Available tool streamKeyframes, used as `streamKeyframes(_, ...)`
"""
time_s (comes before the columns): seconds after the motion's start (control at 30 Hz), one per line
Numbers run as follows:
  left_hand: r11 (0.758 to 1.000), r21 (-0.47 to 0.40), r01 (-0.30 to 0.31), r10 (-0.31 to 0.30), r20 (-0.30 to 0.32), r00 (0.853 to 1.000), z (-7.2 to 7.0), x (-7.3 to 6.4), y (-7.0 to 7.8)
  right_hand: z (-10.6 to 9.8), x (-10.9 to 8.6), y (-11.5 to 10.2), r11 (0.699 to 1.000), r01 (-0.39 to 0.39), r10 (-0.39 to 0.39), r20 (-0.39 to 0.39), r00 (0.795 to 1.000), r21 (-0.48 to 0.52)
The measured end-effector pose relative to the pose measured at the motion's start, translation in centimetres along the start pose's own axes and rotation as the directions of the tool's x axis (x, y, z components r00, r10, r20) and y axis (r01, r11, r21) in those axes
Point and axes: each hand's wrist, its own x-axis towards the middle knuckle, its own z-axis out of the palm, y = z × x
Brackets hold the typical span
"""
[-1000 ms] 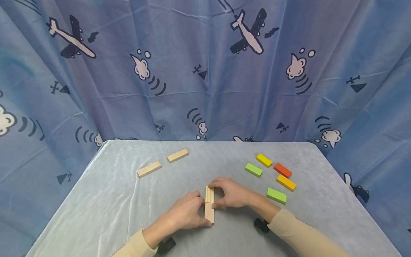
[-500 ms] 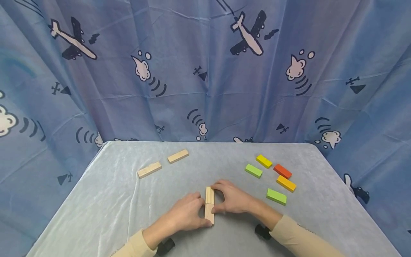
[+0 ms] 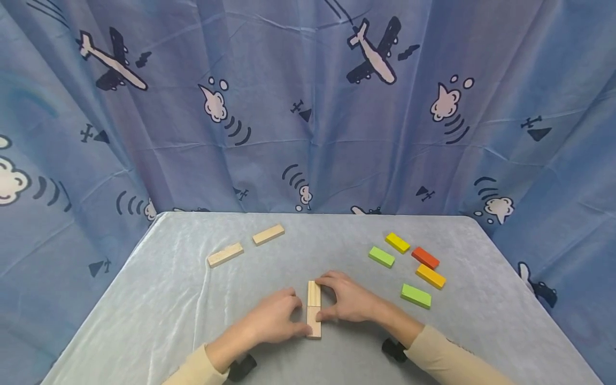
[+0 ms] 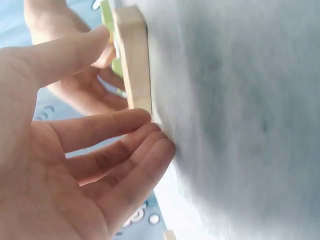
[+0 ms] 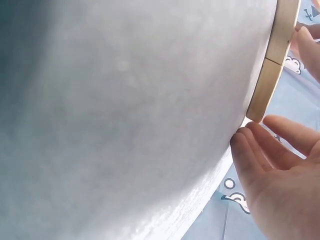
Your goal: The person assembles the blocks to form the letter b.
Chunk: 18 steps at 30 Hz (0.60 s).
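Observation:
Two plain wooden blocks lie end to end in a line at the table's middle: a near block (image 3: 314,325) and a far block (image 3: 314,294), whose top shows lengthwise lines. My left hand (image 3: 275,316) is at their left, its thumb at the near block's near end and its index finger a little off the side. In the left wrist view the left hand's fingers (image 4: 130,122) are loosely bent beside the wood. My right hand (image 3: 350,297) spans the right side, fingertips at the far block's far end, thumb against the near block's side.
Two more plain wooden blocks, one (image 3: 226,255) nearer and one (image 3: 268,235) farther, lie at the back left. At the right are a yellow block (image 3: 397,243), a red block (image 3: 425,258), an orange block (image 3: 430,276) and two green blocks (image 3: 382,256), all on the pale cloth.
My left hand has eased slightly left, its fingers coming away from the blocks' side. My right thumb has slid toward me along the near block's side. The blocks look nearly still.

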Motion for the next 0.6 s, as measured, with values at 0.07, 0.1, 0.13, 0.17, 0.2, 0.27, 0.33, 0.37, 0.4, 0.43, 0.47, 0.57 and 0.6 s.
streamKeyframes(0.07,1.000,-0.023,0.007,-0.008,-0.010,1.000,-0.4,-0.1,-0.4,0.0,-0.1,0.0,1.000,-0.010,0.010,0.000,1.000,0.005)
streamKeyframes(0.1,0.999,-0.040,0.010,-0.011,-0.018,1.000,-0.6,-0.2,-0.6,0.0,-0.1,-0.1,1.000,-0.014,0.014,0.000,1.000,0.008)
streamKeyframes(0.13,0.999,-0.047,0.008,-0.010,-0.030,1.000,-0.8,-0.3,-0.8,0.0,-0.1,-0.1,1.000,-0.016,0.016,-0.001,1.000,0.008)
streamKeyframes(0.17,0.999,-0.053,0.006,-0.009,-0.042,0.999,-1.1,-0.3,-1.0,0.1,-0.2,-0.2,1.000,-0.019,0.019,-0.002,1.000,0.005)
streamKeyframes(0.2,0.998,-0.056,0.003,-0.006,-0.056,0.998,-1.3,-0.4,-1.3,0.1,-0.2,-0.2,1.000,-0.020,0.020,-0.004,1.000,0.002)
streamKeyframes(0.27,0.998,-0.068,0.002,-0.008,-0.081,0.997,-1.7,-0.5,-1.8,0.2,-0.3,-0.4,1.000,-0.023,0.023,-0.007,1.000,-0.004)
streamKeyframes(0.33,0.997,-0.072,0.003,-0.011,-0.112,0.994,-2.3,-0.6,-2.4,0.2,-0.3,-0.4,1.000,-0.026,0.026,-0.008,1.000,-0.009)
streamKeyframes(0.37,0.997,-0.073,-0.001,-0.009,-0.128,0.992,-2.7,-0.6,-2.7,0.2,-0.3,-0.5,1.000,-0.029,0.029,-0.008,1.000,-0.011)
streamKeyframes(0.4,0.997,-0.072,-0.005,-0.006,-0.146,0.989,-3.1,-0.6,-3.1,0.2,-0.3,-0.5,0.999,-0.034,0.034,-0.006,0.999,-0.010)
streamKeyframes(0.43,0.997,-0.075,-0.006,-0.006,-0.165,0.986,-3.4,-0.7,-3.5,0.3,-0.3,-0.5,0.999,-0.037,0.037,-0.004,0.999,-0.010)
streamKeyframes(0.47,0.997,-0.072,-0.010,-0.004,-0.185,0.983,-3.8,-0.7,-3.9,0.3,-0.3,-0.5,0.999,-0.039,0.039,-0.001,0.999,-0.012)
streamKeyframes(0.57,0.997,-0.070,-0.021,0.005,-0.229,0.974,-4.8,-0.7,-5.4,0.3,-0.3,-0.6,0.999,-0.039,0.039,0.002,0.999,-0.013)
streamKeyframes(0.6,0.997,-0.073,-0.019,0.001,-0.240,0.971,-5.1,-0.8,-5.8,0.3,-0.3,-0.6,0.999,-0.040,0.040,0.004,0.999,-0.013)
